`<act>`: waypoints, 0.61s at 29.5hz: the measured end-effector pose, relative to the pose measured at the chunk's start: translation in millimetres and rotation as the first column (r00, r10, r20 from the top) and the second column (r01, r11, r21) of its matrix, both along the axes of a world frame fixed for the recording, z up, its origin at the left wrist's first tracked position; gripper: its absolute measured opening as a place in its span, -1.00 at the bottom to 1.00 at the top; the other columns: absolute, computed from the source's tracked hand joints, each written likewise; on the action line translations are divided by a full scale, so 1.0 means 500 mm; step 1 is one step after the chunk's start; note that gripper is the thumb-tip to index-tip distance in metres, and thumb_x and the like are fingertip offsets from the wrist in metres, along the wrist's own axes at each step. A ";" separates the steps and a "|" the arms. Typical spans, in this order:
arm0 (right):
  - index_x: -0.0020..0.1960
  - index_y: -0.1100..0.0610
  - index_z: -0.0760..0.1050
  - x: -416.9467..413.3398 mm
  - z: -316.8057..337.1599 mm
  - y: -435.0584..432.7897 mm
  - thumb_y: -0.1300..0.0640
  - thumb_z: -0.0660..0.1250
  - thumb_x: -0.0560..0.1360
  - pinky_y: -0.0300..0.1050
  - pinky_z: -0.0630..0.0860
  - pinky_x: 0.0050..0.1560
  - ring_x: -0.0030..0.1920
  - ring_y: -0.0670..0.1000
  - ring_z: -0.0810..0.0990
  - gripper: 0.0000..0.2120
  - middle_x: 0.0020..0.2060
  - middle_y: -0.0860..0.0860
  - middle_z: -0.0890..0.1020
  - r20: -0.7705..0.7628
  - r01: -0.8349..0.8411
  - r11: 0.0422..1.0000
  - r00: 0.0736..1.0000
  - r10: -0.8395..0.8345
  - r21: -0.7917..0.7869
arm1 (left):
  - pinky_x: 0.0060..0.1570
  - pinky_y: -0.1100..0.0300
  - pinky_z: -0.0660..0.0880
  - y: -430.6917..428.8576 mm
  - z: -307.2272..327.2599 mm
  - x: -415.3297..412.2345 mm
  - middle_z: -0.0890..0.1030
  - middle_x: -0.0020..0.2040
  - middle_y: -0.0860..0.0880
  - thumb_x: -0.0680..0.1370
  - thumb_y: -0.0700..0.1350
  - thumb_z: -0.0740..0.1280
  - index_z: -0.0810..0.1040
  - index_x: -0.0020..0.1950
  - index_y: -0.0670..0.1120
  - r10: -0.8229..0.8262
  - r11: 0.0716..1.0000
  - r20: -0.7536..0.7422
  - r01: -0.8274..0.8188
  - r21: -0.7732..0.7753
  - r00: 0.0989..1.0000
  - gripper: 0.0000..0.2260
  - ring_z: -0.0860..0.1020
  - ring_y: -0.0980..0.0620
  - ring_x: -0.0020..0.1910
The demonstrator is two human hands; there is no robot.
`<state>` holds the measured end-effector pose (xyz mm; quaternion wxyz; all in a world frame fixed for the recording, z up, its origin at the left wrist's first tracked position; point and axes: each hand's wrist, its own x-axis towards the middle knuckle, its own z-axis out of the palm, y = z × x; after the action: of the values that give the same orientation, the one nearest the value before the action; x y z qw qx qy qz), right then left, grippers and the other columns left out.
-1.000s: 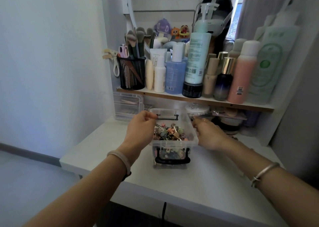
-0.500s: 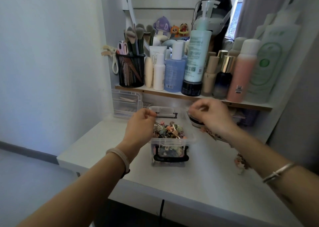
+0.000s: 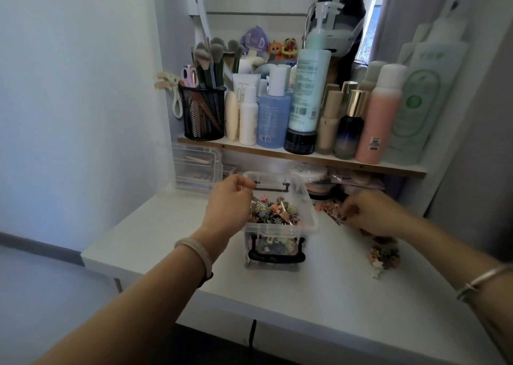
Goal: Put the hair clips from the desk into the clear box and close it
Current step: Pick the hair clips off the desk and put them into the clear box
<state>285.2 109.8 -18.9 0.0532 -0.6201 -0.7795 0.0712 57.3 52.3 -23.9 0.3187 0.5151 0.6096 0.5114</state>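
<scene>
A white table [image 3: 319,295] fills the lower view, with a shelf [image 3: 299,157] of bottles and a mesh brush cup [image 3: 204,112] above its far edge. Near the table's middle stands the clear box [image 3: 309,212], lid off, heaped with coloured clips [image 3: 273,212] and carrying a black latch [image 3: 276,257] on its near end. The left hand [image 3: 227,207] rests against the box's left rim, fingers curled at the far corner; whether they pinch anything I cannot tell. The right hand [image 3: 373,212] is down on the table just right of the box, fingertips closed onto a clip [image 3: 340,217] from a small loose scatter [image 3: 329,206]. A second pile [image 3: 384,253] lies nearer, beside the right forearm.
</scene>
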 end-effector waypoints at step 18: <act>0.01 0.12 0.53 -0.064 -0.054 0.038 0.04 0.25 0.51 -0.04 0.50 -0.04 0.08 0.17 0.57 -0.82 0.03 0.13 0.62 0.003 0.054 0.996 0.999 -0.054 0.067 | -0.41 0.28 0.34 0.001 0.001 0.001 0.48 -0.20 0.01 0.58 -0.27 0.10 0.42 -0.16 -0.01 -0.020 1.000 0.006 0.020 -0.003 1.000 -0.77 0.36 0.10 -0.42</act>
<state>253.0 129.0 -45.7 0.0739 -0.6390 -0.7645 0.0420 57.6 52.8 -23.2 0.3265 0.5193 0.6041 0.5088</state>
